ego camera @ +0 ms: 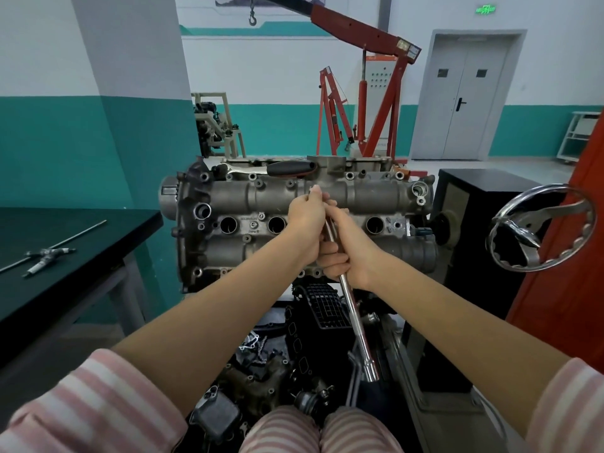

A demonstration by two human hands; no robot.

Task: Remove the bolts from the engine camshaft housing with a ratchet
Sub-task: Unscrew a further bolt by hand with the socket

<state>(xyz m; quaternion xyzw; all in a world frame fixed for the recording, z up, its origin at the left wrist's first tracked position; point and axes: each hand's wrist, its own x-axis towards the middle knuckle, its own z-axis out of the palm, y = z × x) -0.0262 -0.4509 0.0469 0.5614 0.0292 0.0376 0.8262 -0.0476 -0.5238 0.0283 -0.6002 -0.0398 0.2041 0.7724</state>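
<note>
Grey cast metal fills the middle of the scene: the camshaft housing sits on top of an engine mounted on a stand, its face turned toward the person. It is dull aluminium, ribbed along two long rounded humps, with a row of dark round wells between them and small bolt bosses dotted around its edge.

Both bare hands meet over the middle of the housing. The left hand is curled round the upper end of a long chrome bar, its fingertips reaching up at the top hump. The right hand sits just below and beside it, fingers wrapped round the same bar lower down. The bar runs down and toward the person from both hands, ending in a thicker socket-like tip over the dark parts heaped under the engine. Its working end is hidden behind the left hand, so I cannot tell which bolt it meets.

A black-handled ratchet lies on the far top edge of the engine, well apart from either hand. On the dark bench to the left rest a few thin metal tools.
</note>
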